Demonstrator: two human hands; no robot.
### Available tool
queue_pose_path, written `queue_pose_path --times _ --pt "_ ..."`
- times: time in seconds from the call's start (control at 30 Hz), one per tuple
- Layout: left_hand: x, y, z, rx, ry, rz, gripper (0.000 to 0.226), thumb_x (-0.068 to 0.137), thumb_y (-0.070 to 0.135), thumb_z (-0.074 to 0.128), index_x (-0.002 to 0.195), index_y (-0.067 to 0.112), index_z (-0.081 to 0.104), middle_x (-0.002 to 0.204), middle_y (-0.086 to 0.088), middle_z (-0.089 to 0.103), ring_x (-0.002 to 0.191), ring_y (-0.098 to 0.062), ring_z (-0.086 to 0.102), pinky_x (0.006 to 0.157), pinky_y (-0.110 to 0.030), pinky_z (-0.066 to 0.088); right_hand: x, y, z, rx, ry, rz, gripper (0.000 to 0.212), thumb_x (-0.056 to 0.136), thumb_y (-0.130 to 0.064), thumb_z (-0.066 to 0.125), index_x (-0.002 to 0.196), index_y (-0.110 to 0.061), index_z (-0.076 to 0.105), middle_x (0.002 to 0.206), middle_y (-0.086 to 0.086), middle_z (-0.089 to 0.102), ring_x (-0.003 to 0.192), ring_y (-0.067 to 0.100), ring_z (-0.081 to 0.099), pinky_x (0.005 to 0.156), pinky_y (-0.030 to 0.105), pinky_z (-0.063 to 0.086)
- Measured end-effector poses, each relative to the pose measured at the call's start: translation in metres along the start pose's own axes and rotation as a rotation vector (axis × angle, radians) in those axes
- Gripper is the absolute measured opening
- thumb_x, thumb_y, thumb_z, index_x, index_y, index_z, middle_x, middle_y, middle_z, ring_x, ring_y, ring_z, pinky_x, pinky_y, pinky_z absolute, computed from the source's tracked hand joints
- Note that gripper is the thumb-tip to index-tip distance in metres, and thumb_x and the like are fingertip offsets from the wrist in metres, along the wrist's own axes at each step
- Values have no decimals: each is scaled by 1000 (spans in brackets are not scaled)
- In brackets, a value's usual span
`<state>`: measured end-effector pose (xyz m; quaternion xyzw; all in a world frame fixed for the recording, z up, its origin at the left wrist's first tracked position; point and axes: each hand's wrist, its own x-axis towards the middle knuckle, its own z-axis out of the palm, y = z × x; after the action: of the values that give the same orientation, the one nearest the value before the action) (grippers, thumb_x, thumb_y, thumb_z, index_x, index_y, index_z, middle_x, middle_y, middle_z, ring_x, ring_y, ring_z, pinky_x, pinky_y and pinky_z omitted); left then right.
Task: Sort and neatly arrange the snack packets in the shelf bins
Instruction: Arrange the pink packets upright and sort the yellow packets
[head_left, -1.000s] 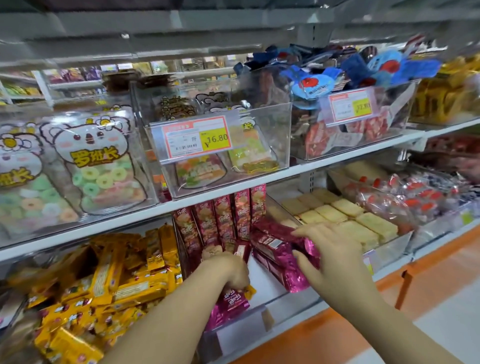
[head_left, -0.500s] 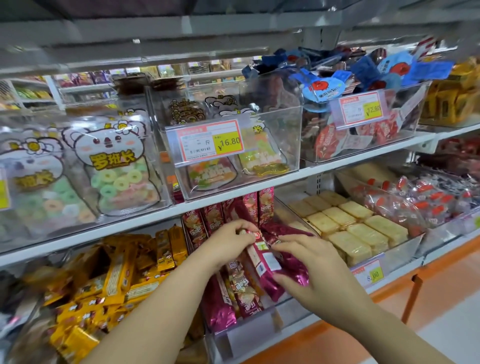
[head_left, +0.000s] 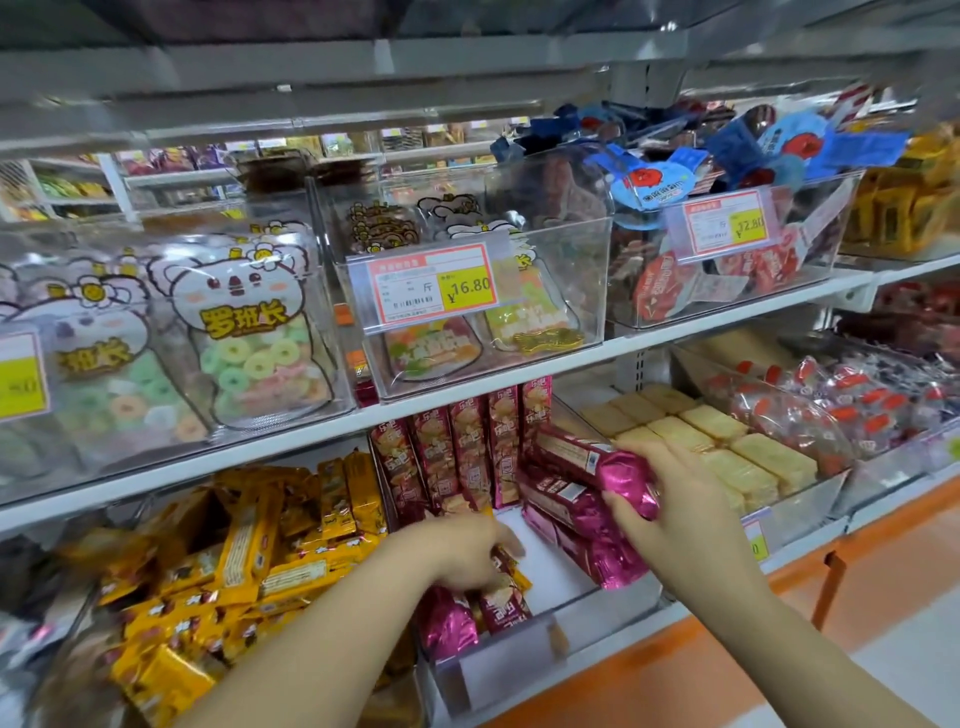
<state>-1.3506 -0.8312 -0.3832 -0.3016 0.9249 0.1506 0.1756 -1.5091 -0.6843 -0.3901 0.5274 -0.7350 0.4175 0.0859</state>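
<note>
Magenta foil snack packets fill a clear bin (head_left: 519, 660) on the lower shelf. Several stand upright in a row (head_left: 467, 452) at the back. A stack of them (head_left: 571, 514) lies on its side at the right of the bin. My right hand (head_left: 670, 514) grips the end of the top packet (head_left: 618, 475) of that stack. My left hand (head_left: 462, 553) reaches down onto loose packets (head_left: 493, 603) at the bin's front left, its fingers curled over one of them. The white bin floor (head_left: 545, 566) shows between the two hands.
Left of this bin lies a heap of yellow packets (head_left: 234, 561). On the right are pale yellow wafer packs (head_left: 727, 441) and red-and-clear candies (head_left: 831, 410). The upper shelf carries clear bins of gummy bags (head_left: 249, 343) with price tags (head_left: 431, 283). The floor below is orange (head_left: 727, 654).
My left hand dropped from the upright row to the loose packets at the bin's front. My right hand shifted right and now grips the top packet of the side stack.
</note>
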Motion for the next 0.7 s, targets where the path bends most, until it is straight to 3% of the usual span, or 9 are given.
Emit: queue_pose_path --times 0.07,0.2,0.27,0.37,0.47,0.57,0.63,0.7 --pt "0 6 5 148 -153 -18 58 89 11 54 140 35 41 145 -5 35 122 -28 46 94 -31 44 0 1 2 -73 16 -22 38 77 -20 72 113 -21 59 102 -9 57 94 17 52 79 28 38" --pt "5 19 10 339 -190 -101 69 88 7 56 142 42 32 156 -4 -1 134 -38 31 102 -45 39 0 2 3 -92 11 1 36 80 -24 70 114 -22 59 104 -7 60 95 19 53 80 31 42" --pt "8 18 16 358 -158 -112 64 88 6 56 139 40 38 154 -5 6 131 -39 33 101 -48 38 0 3 3 -92 5 10 37 81 -27 69 115 -22 58 105 -8 60 96 17 53 82 32 44" --pt "10 11 20 220 41 -59 47 87 6 54 125 34 52 141 -4 29 115 -34 47 91 -44 45 0 4 2 -72 -4 28 39 81 -28 68 118 -23 56 106 -9 59 97 16 53 84 32 44" --pt "7 4 16 72 313 9 49 89 16 58 131 36 44 138 4 36 115 -29 51 93 -44 46 0 6 2 -55 -14 37 40 82 -28 68 119 -23 55 105 -10 58 98 16 52 84 30 42" --pt "2 0 10 -72 569 62 53 91 13 55 137 35 39 139 10 37 118 -22 51 98 -36 43 0 6 2 -39 -7 31 41 82 -28 68 120 -24 55 105 -11 56 100 15 52 86 29 42" --pt "1 -3 7 -246 661 72 53 92 13 55 139 32 39 140 8 40 123 -16 46 101 -26 36 -1 4 1 -21 23 17 41 81 -26 69 120 -23 55 107 -11 56 102 14 51 87 28 40" --pt "2 -3 4 -446 686 112 48 91 17 59 133 33 45 133 8 49 118 -11 50 99 -24 38 -1 1 0 3 59 -6 42 80 -22 70 120 -22 56 110 -9 57 105 14 50 88 27 36"
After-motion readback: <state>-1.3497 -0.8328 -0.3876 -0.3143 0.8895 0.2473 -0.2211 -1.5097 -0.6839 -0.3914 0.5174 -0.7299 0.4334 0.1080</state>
